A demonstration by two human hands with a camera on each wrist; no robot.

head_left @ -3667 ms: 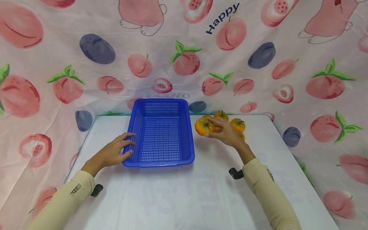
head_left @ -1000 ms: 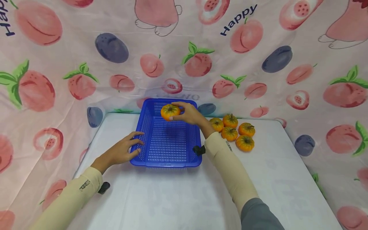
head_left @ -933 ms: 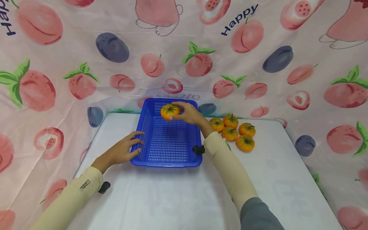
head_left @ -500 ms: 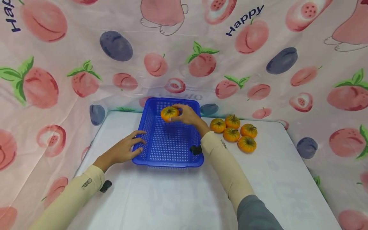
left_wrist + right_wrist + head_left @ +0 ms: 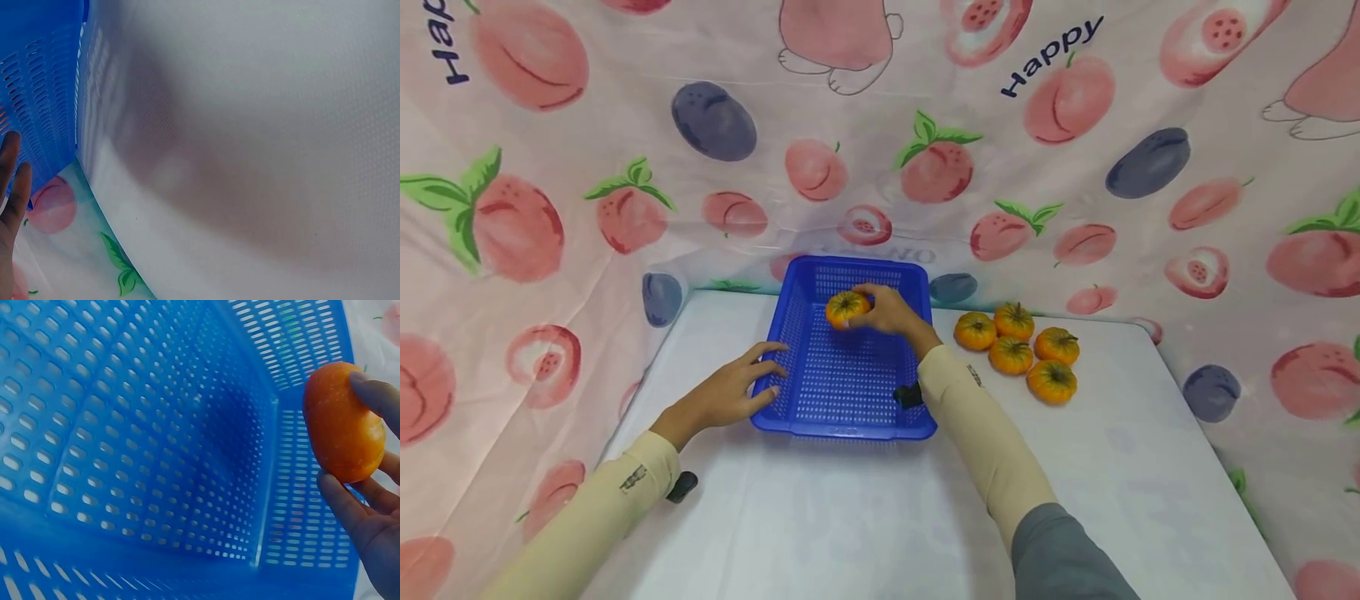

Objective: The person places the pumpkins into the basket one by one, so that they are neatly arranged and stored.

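Observation:
A blue perforated plastic basket (image 5: 850, 431) stands on the white table. My right hand (image 5: 891, 312) holds a small orange pumpkin (image 5: 846, 309) inside the basket's rim, toward the back. In the right wrist view, thumb and fingers pinch the pumpkin (image 5: 337, 425) from its sides, above the basket floor (image 5: 156, 437), where a dark shadow lies apart from it. My left hand (image 5: 726, 396) rests at the basket's left rim, its fingers loosely extended over the edge. Two of those fingers (image 5: 22, 187) show by the basket wall (image 5: 44, 94) in the left wrist view.
Several more small pumpkins (image 5: 1011, 356) sit in a cluster on the table to the right of the basket. A fruit-printed cloth (image 5: 865, 167) hangs behind and at both sides of the white table (image 5: 820, 517). Dark wrist-mounted pieces (image 5: 682, 487) stick out near both cuffs.
My right hand has carried one pumpkin leftward from the cluster to over the basket, then lowered it a little. The left hand has stayed at the rim. The head view has shifted slightly.

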